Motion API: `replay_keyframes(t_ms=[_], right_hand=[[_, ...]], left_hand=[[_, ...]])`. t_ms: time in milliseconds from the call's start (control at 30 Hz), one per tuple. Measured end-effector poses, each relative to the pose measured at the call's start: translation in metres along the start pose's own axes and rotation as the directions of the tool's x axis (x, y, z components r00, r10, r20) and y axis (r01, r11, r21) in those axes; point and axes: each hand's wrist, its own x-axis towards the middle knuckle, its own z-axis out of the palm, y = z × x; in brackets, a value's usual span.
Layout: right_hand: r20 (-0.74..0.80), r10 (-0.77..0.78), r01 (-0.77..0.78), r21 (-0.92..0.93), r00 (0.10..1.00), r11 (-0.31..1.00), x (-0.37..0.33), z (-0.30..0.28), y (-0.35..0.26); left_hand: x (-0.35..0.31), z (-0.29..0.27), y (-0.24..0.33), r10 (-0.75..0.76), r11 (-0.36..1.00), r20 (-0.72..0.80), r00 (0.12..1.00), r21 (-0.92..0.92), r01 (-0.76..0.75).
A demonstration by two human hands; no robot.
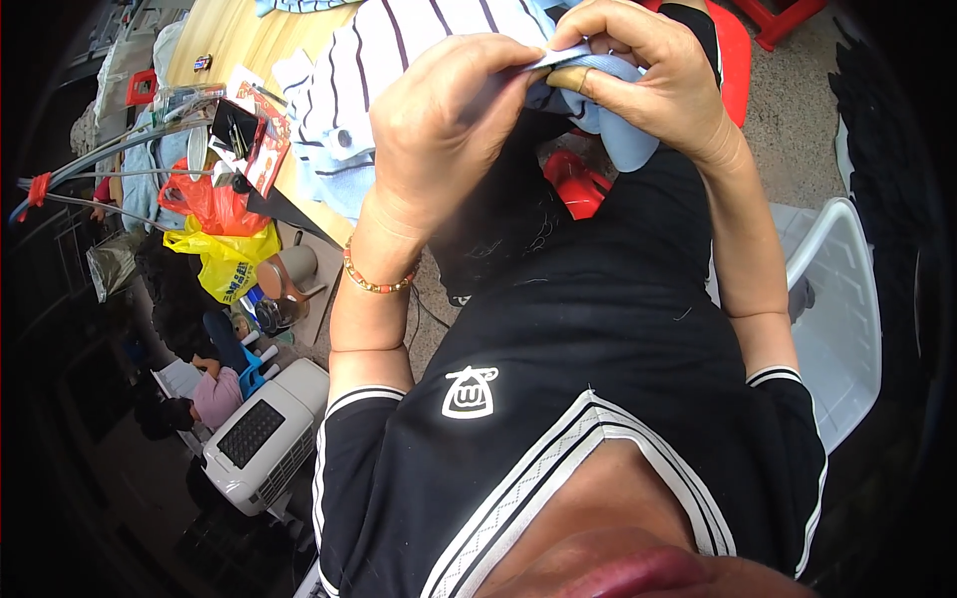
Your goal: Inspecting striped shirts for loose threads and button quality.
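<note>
Above the lap point(670, 211), one light-blue cloth point(628, 143) is pinched by two hands, the left hand point(444, 125) and the right hand point(653, 80); any join with one striped garment point(349, 75) is hidden. One table point(221, 38) is cut off at the upper rim.

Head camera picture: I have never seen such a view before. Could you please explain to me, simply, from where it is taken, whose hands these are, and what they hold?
There is no robot here. A person wears the camera on the head, looking down, so their own black shirt fills the lower middle. The wide lens bends straight edges. The left hand and right hand are bare, close together, pinching light blue cloth between the fingertips. Beside them, white striped cloth lies partly on a wooden table. Whether both cloths are one piece, I cannot tell.
</note>
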Motion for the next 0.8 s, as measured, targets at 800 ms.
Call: replay_keyframes(t_ms=[800], right_hand=[[0.098,0.054,-0.072,0.186,0.994,0.98,0.006,-0.007,-0.002]], left_hand=[[-0.003,0.007,-0.01,0.122,0.991,-0.069,0.99,-0.04,-0.125]])
